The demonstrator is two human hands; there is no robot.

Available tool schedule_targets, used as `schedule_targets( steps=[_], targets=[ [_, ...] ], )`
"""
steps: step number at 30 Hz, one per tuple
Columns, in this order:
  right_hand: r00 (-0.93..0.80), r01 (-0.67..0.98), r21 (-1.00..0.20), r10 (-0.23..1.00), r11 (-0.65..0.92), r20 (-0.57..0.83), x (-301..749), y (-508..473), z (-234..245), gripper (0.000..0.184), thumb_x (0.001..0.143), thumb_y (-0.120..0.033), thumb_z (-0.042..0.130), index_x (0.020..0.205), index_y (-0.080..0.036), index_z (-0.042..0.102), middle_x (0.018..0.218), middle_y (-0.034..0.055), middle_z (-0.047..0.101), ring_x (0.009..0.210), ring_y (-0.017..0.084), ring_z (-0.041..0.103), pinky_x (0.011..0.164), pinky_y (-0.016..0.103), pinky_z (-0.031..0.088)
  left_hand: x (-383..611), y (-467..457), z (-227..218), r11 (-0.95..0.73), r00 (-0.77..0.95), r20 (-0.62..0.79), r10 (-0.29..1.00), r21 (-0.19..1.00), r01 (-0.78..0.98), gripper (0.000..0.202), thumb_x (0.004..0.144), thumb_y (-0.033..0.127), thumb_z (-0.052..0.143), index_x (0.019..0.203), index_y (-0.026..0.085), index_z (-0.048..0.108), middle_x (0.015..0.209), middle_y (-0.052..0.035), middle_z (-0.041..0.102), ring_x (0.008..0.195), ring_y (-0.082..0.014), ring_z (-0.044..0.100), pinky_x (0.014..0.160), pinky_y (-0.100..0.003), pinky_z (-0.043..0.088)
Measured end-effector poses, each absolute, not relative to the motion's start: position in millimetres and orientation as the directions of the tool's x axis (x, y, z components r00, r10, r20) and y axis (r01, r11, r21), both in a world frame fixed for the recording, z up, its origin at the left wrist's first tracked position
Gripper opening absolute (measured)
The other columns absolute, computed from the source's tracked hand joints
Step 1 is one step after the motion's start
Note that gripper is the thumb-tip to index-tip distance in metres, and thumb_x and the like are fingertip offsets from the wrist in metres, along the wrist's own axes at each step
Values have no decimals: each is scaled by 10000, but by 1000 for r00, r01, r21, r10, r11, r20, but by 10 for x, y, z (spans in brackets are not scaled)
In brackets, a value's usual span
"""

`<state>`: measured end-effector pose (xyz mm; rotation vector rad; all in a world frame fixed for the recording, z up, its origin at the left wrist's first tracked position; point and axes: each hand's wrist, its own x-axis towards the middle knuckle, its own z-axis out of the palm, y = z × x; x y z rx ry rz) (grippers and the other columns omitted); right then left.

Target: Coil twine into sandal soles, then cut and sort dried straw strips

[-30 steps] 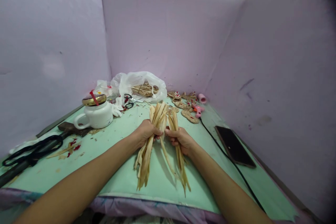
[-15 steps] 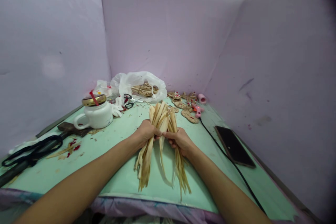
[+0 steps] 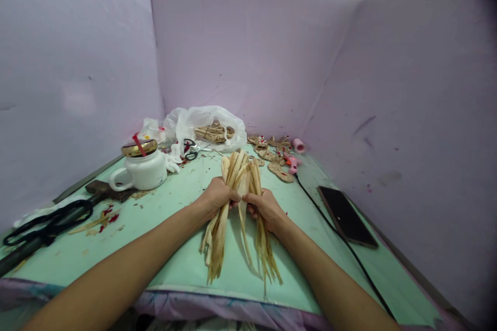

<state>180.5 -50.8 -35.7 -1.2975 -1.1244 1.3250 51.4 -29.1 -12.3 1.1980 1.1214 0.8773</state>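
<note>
A bundle of dried corn husks (image 3: 235, 168), pale and straw-coloured, is held upright over the green table between my two hands. My left hand (image 3: 220, 196) is closed around the left part, with its thumb pressed on the strips. Around the right part my right hand (image 3: 267, 207) is closed, thumb towards the other thumb. One loose strip hangs down between the hands. The lower ends fan out in two tails towards the table's front edge. Most fingertips are hidden behind the husks.
A white mug (image 3: 145, 169) and a hammer (image 3: 111, 190) stand at left, with large black-handled scissors (image 3: 50, 225). Behind lie a plastic bag (image 3: 229, 114) of husks and small scissors (image 3: 190, 150). At right are woven soles (image 3: 280, 171), a pink glue gun (image 3: 292, 163), its cord and a phone (image 3: 347, 215).
The thumbs have moved very slightly apart, and the loose middle strip has shifted a little to the right. The hands keep hold of the husks.
</note>
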Motion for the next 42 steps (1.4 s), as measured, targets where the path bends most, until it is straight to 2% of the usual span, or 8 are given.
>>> schedule_targets(
  steps=[4, 13, 20, 27, 31, 34, 38, 42],
  targets=[
    [30, 16, -992, 991, -127, -127, 1817, -513, -351, 124, 545, -249, 595, 544, -147, 525, 354, -66, 429, 307, 46, 328, 313, 181, 243, 514, -289, -113, 177, 230, -185, 955, 983, 55, 104, 481, 31, 557, 503, 121, 511, 362, 24, 470, 325, -84, 406, 313, -190, 303],
    [127, 166, -978, 986, -129, -109, 1726, -506, -329, 88, 565, -148, 525, 482, -161, 498, 305, -66, 413, 291, 54, 330, 313, 184, 233, 531, -293, -156, 138, 209, -151, 966, 987, 79, 128, 457, 9, 514, 479, 133, 492, 351, 42, 453, 322, -79, 397, 318, -183, 304],
    [202, 261, -958, 977, -120, -67, 1689, -472, -337, 62, 544, -148, 531, 485, -160, 518, 328, -64, 413, 318, 66, 350, 330, 191, 261, 558, -301, -149, 129, 174, -145, 974, 987, 100, 140, 444, 0, 482, 448, 139, 472, 336, 49, 435, 327, -73, 379, 320, -178, 279],
    [194, 379, -925, 977, 11, 91, 1712, -484, -329, 56, 535, -169, 570, 491, -138, 558, 406, -45, 461, 400, 70, 393, 370, 183, 274, 557, -285, -162, 146, 161, -162, 974, 983, 107, 155, 440, -13, 494, 455, 140, 478, 333, 57, 422, 324, -73, 372, 324, -184, 278],
    [291, 273, -961, 956, -48, 35, 1789, -472, -325, 98, 510, -142, 578, 437, -144, 512, 357, -52, 436, 351, 62, 363, 336, 182, 247, 536, -269, -167, 148, 180, -164, 970, 984, 103, 140, 465, 2, 542, 456, 133, 492, 347, 41, 450, 324, -76, 390, 329, -187, 291],
    [339, 186, -979, 941, -78, -11, 1921, -420, -309, 80, 520, -133, 571, 466, -143, 513, 356, -43, 457, 328, 65, 375, 312, 175, 246, 509, -241, -152, 159, 175, -174, 969, 982, 98, 125, 484, 26, 586, 483, 125, 510, 350, 31, 456, 324, -86, 405, 327, -194, 300],
    [413, 30, -998, 910, -52, -35, 2213, -321, -234, 102, 509, -128, 603, 591, -140, 545, 426, -34, 509, 372, 78, 454, 293, 145, 257, 449, -156, -137, 179, 113, -187, 976, 981, 75, 159, 497, 40, 613, 510, 134, 485, 353, 35, 450, 335, -87, 417, 331, -190, 309],
    [454, -172, -985, 890, 35, -47, 2542, -295, -50, 116, 529, -147, 568, 602, -166, 480, 436, -59, 459, 357, 43, 401, 263, 108, 206, 361, -47, -138, 210, 80, -215, 973, 976, 61, 173, 515, 51, 616, 507, 141, 468, 343, 28, 446, 328, -95, 414, 326, -201, 318]
  ],
)
